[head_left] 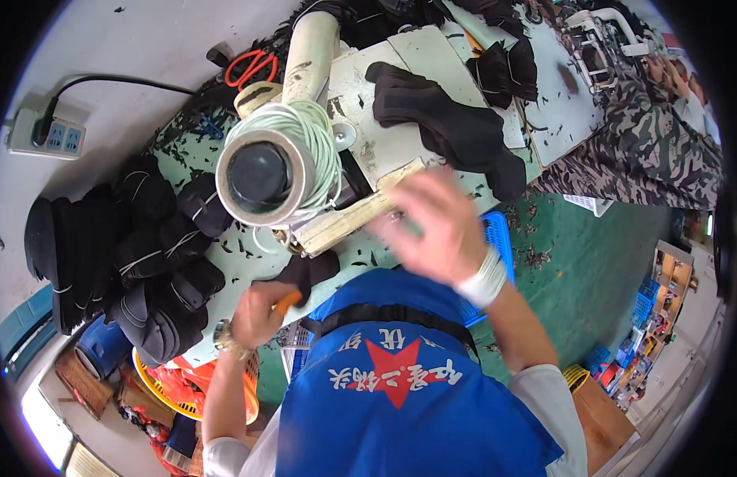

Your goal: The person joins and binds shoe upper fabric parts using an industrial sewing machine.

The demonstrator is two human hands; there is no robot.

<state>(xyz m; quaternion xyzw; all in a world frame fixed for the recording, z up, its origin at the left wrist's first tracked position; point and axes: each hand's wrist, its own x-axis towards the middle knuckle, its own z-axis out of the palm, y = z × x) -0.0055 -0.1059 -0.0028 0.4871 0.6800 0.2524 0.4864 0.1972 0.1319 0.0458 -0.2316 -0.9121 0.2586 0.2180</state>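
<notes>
My left hand (259,315) is closed at the near edge of the table, its fingers on a small black fabric piece (314,270). Something orange (288,301) shows at its fingertips, either a finger cover or a small handle. My right hand (438,230) is raised in front of the sewing machine (309,60), smeared by motion, so its fingers cannot be read. White bands (484,278) circle that wrist. Light green cord (314,139) is looped round the machine's round end. Black shaped fabric pieces (432,107) lie stacked beyond my right hand.
Tied bundles of black pieces (142,254) crowd the table's left side. Red-handled scissors (252,68) lie behind the machine. A power strip (50,135) is on the left wall. Blue (496,238) and yellow (138,370) baskets stand below. Camouflage cloth (639,143) hangs at right.
</notes>
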